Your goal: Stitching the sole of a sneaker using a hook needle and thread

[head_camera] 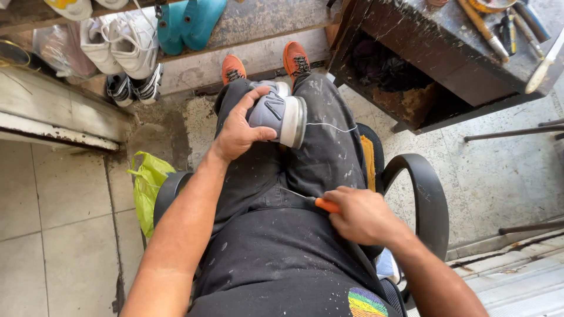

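Grey sneaker (276, 111) steadied on the knees, awl drawn back on its thread.
The left hand (238, 132) cups the sneaker; the right hand (361, 216), nearer the waist, is closed on an orange-handled awl (325, 205) (tip hidden). The taut thread (329, 125) could snap or snag; the stitch hole is hard to make out.

This is a shoe repair workshop. Worn white sneakers (120, 44) and teal shoe lasts (188, 22) line a rough shelf (264, 20), while a scuffed dark surface (464, 64) carries brushes and hand tools (499, 29) above a stained tile floor (70, 199).
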